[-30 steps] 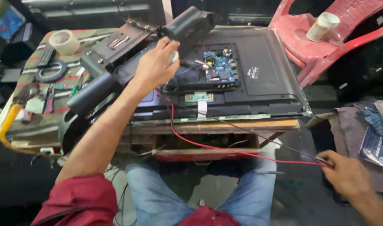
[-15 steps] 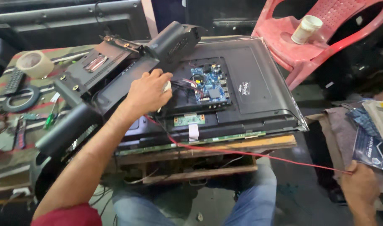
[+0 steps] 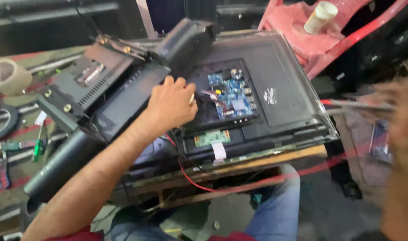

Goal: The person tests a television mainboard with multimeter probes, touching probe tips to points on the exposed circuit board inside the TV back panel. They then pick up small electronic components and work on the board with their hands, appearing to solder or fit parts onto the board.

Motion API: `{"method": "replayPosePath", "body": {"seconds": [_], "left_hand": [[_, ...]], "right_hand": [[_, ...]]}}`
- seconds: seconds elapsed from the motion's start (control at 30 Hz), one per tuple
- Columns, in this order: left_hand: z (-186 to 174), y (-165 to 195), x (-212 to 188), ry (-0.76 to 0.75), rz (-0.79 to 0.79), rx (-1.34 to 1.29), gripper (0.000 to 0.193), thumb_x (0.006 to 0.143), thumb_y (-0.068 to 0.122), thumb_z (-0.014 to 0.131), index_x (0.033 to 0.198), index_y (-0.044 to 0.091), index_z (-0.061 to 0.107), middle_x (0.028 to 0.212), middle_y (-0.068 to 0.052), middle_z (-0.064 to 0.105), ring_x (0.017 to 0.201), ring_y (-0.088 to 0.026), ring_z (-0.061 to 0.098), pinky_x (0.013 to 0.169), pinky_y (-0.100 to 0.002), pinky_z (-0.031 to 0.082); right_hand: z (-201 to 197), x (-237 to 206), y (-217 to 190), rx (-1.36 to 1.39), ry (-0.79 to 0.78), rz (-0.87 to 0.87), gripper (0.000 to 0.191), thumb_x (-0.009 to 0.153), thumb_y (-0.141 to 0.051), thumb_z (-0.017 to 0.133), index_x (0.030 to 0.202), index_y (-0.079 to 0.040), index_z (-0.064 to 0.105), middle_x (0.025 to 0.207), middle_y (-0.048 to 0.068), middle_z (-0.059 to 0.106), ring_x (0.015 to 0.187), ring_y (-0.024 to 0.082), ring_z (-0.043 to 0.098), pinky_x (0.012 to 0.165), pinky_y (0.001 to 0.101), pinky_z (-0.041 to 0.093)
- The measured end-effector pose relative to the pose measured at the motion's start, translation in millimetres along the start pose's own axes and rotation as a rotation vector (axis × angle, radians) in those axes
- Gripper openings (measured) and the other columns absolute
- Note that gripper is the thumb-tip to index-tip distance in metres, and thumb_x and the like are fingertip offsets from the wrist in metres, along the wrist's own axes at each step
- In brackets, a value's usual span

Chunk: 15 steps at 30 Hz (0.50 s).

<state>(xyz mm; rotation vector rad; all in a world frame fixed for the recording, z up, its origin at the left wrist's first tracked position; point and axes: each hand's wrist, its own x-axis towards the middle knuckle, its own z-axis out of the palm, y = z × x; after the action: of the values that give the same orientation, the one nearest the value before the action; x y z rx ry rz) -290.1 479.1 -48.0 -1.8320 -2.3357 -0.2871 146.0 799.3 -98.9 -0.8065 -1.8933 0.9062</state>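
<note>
A flat-panel screen (image 3: 275,98) lies face down before me, black back upward. A small white logo mark (image 3: 269,96) sits on that back, right of the blue board.

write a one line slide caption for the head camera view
Left hand rests on an opened flat-screen set beside its blue circuit board; blurred right hand holds a red wire.

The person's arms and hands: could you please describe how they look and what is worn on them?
Both hands are bare, without gloves. The left hand has a bare forearm, with a red sleeve showing only near the shoulder. The right hand is motion-blurred; no sleeve can be made out.
</note>
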Motion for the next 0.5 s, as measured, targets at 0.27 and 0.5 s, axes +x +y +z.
{"method": "replayPosePath", "body": {"seconds": [0.27,0.5], "left_hand": [[2.4,21.9,18.7,0.228,0.004,0.050,0.026,0.091,0.034,0.069,0.098,0.010,0.074,0.093,-0.012,0.069,0.094,-0.036,0.063,0.077,-0.052,0.050],[54.4,28.3,147.0,0.013,0.032,-0.436,0.024,0.081,0.030,0.076,0.090,0.007,0.078,0.089,-0.014,0.076,0.086,-0.033,0.073,0.079,-0.044,0.057]], "right_hand": [[92.1,40.1,-110.4,-0.171,-0.262,-0.451,0.018,0.115,-0.007,0.056,0.113,0.005,0.069,0.088,0.011,0.073,0.078,0.009,0.068,0.071,0.0236,0.052],[97.6,29.7,-106.6,-0.155,-0.321,-0.234,0.022,0.106,-0.015,0.066,0.094,0.004,0.070,0.064,0.009,0.056,0.058,0.007,0.047,0.051,0.0295,0.037]]}}
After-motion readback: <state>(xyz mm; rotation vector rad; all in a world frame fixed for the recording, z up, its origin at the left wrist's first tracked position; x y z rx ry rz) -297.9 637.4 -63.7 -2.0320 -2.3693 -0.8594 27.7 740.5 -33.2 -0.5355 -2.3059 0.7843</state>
